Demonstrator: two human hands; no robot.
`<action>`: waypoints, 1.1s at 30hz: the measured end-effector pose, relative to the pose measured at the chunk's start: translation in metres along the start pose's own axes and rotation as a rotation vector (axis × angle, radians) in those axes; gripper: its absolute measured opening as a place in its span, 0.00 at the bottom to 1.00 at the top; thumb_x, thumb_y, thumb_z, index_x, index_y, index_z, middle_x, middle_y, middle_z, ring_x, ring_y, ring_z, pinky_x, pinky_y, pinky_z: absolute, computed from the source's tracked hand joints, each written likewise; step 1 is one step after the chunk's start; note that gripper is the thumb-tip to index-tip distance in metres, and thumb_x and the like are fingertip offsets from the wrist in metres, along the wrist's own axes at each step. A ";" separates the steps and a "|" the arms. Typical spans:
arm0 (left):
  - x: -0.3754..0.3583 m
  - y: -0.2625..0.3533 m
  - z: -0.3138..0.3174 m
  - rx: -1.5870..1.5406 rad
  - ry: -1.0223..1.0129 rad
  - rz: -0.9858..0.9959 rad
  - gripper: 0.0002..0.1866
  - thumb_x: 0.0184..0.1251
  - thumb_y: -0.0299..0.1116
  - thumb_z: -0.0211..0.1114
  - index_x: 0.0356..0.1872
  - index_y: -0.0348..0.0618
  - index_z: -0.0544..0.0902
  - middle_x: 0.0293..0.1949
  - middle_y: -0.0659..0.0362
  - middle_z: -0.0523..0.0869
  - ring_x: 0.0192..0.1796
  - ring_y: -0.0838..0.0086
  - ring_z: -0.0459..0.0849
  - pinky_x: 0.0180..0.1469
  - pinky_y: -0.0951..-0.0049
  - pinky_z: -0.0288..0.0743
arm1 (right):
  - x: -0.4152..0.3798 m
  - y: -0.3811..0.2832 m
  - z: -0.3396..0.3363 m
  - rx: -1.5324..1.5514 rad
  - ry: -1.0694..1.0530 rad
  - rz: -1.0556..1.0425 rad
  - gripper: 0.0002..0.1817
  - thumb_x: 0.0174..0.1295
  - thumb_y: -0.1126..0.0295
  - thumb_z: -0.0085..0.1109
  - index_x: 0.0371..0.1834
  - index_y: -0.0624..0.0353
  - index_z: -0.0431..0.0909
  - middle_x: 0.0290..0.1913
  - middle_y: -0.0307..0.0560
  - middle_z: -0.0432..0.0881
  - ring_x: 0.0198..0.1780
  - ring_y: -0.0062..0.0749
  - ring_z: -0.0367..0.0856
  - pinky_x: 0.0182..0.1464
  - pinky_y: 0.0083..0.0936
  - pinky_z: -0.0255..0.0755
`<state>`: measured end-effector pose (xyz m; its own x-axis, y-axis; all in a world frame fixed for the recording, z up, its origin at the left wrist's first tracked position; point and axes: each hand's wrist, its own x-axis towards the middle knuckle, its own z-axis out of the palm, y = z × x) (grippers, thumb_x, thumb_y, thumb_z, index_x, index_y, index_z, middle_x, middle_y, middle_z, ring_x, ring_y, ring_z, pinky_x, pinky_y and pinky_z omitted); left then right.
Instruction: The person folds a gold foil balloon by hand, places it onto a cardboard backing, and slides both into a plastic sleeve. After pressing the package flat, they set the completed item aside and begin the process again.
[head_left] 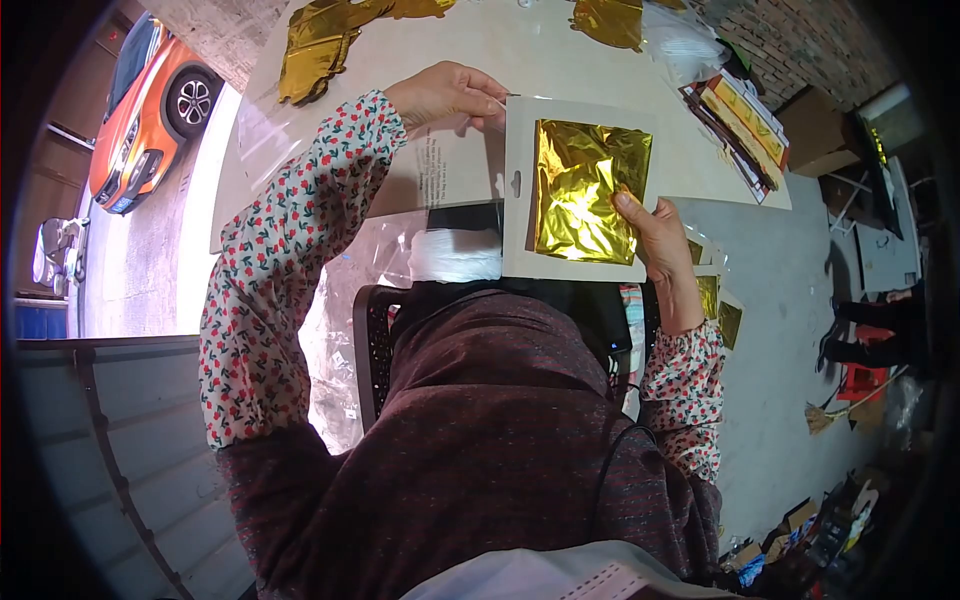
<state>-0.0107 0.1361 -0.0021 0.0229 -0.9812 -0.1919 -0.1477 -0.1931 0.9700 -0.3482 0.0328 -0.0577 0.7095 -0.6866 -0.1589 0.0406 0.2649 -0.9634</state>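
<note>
Mask (560, 575) nearest, gold-foil card (580, 190) runs lengthwise away from torso (480, 430), right hand (660, 235) gripping its right side, left hand (450, 92) pinched narrow by far-left corner, what it pinches unclear

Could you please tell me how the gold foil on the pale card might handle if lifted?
The gold foil looks thin and creased, so it would probably flex. Its shiny face may feel slippery to the right hand. Being so flat, it is likely light too.

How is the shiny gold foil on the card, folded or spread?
Folded: the shiny gold foil makes a creased rectangle on the pale rectangular card.
</note>
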 end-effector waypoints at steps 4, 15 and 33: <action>0.001 0.001 0.005 -0.010 -0.001 0.020 0.19 0.68 0.28 0.67 0.57 0.32 0.81 0.44 0.59 0.88 0.38 0.80 0.83 0.46 0.81 0.79 | 0.000 0.001 0.002 0.005 -0.038 0.007 0.14 0.65 0.68 0.70 0.51 0.64 0.84 0.45 0.45 0.89 0.43 0.24 0.86 0.49 0.25 0.79; -0.003 0.006 0.014 0.237 -0.109 0.121 0.22 0.67 0.23 0.64 0.62 0.41 0.79 0.48 0.59 0.86 0.47 0.83 0.80 0.53 0.79 0.76 | 0.005 0.014 0.002 -0.051 -0.106 0.002 0.17 0.64 0.67 0.71 0.52 0.63 0.83 0.44 0.40 0.88 0.41 0.19 0.83 0.46 0.22 0.77; -0.017 0.003 0.038 0.771 -0.208 0.448 0.08 0.59 0.26 0.69 0.37 0.39 0.80 0.43 0.57 0.79 0.49 0.65 0.79 0.55 0.64 0.72 | -0.005 0.022 -0.018 -0.029 -0.165 0.180 0.14 0.63 0.64 0.73 0.46 0.60 0.87 0.40 0.38 0.89 0.39 0.17 0.84 0.46 0.18 0.74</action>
<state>-0.0487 0.1527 -0.0017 -0.3631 -0.9281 0.0827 -0.7212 0.3361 0.6057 -0.3636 0.0298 -0.0816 0.8089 -0.5097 -0.2932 -0.1152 0.3517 -0.9290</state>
